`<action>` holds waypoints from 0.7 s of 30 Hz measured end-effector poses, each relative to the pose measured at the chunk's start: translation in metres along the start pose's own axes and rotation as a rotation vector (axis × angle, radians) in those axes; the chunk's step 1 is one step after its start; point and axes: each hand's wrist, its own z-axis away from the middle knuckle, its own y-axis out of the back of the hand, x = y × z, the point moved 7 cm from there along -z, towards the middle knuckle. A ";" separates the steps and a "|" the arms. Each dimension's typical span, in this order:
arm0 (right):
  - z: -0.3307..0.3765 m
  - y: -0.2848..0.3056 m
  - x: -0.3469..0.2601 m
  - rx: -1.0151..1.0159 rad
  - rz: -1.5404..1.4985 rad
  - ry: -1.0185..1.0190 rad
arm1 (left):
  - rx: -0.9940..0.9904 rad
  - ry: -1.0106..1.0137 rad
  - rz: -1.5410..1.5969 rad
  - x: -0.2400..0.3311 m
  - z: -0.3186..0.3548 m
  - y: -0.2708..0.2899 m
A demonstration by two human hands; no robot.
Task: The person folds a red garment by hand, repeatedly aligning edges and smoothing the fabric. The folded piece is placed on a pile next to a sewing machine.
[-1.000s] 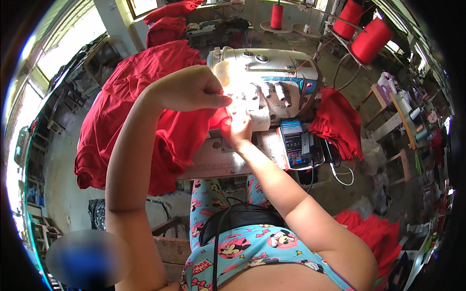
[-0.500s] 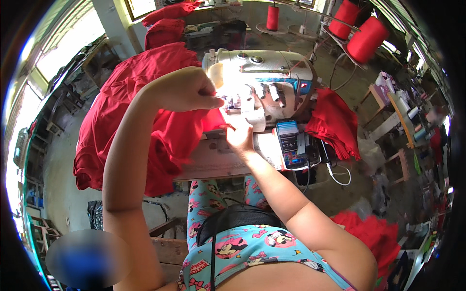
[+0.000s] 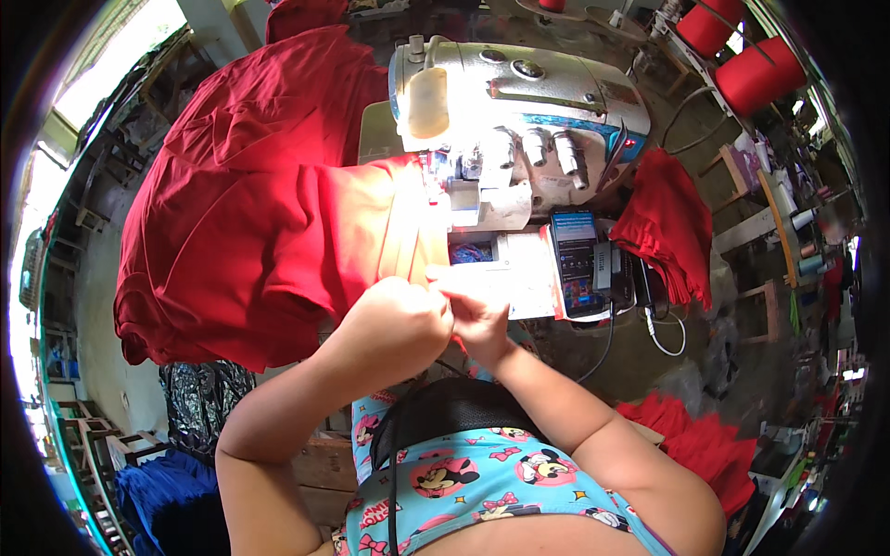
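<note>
The left hand (image 3: 400, 320) and right hand (image 3: 480, 317) meet, fingers curled, at the near edge of the red cloth (image 3: 264, 208); whether either grip holds it, I cannot tell. The cloth reaches the sewing machine (image 3: 565, 97).

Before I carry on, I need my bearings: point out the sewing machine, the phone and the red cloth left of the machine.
Sewing machine (image 3: 542, 100): head view, middle of its pale body.
Phone (image 3: 575, 255): head view, its lit screen.
Red cloth (image 3: 246, 208): head view, its broad middle.
</note>
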 end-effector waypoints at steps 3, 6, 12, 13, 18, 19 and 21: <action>-0.036 0.001 0.000 -0.020 0.228 0.129 | 0.122 0.085 -0.077 -0.021 -0.013 0.004; -0.053 0.002 0.010 0.047 0.228 0.135 | 0.319 0.045 -0.176 -0.034 -0.024 0.010; -0.077 0.003 0.004 0.109 0.289 0.143 | 0.436 0.002 -0.258 -0.053 -0.039 0.021; -0.078 0.001 0.004 0.116 0.308 0.141 | 0.370 0.063 -0.193 -0.067 -0.039 0.015; -0.060 0.011 -0.019 0.313 0.629 0.152 | 0.262 0.248 0.313 -0.101 -0.050 0.022; -0.059 -0.006 -0.031 0.217 0.774 0.320 | 0.221 0.302 0.252 -0.102 -0.047 0.029; -0.043 -0.029 -0.021 0.111 0.851 0.277 | 0.135 0.376 0.164 -0.087 -0.048 0.028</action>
